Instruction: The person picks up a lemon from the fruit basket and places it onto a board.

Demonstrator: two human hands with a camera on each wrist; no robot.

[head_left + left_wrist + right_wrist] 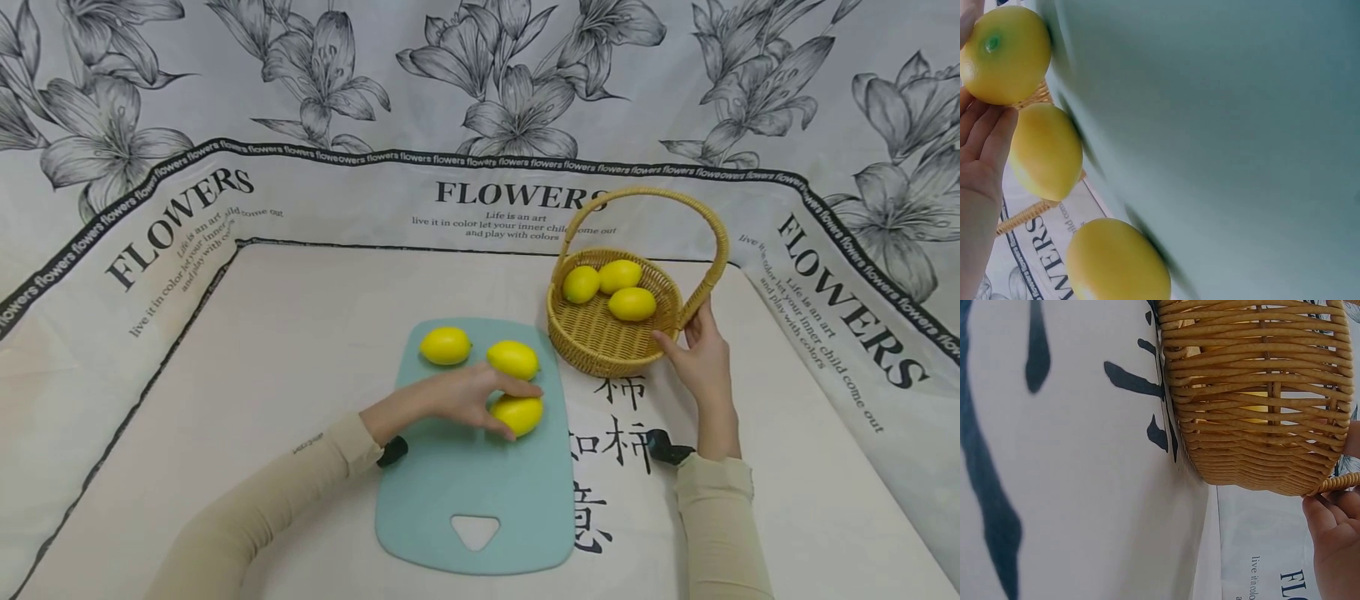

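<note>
On the light-blue cutting board [472,483], my left hand [468,396] has its thumb and fingers around a yellow lemon [517,415]. The left wrist view shows that lemon [1013,53] between thumb and fingers, its green-tipped end facing the camera. Just behind it lies a second lemon [513,360], and a third lemon [445,346] sits at the board's far left. My right hand [701,354] grips the wicker basket [600,360] at its right side, where the arched handle [720,242] meets the rim. Inside are three lemons [632,304].
The basket stands behind and right of the board, close to its far right corner. A white cloth [300,333] with black Chinese characters [626,442] covers the table. Flower-printed fabric [517,108] rises around the back and sides.
</note>
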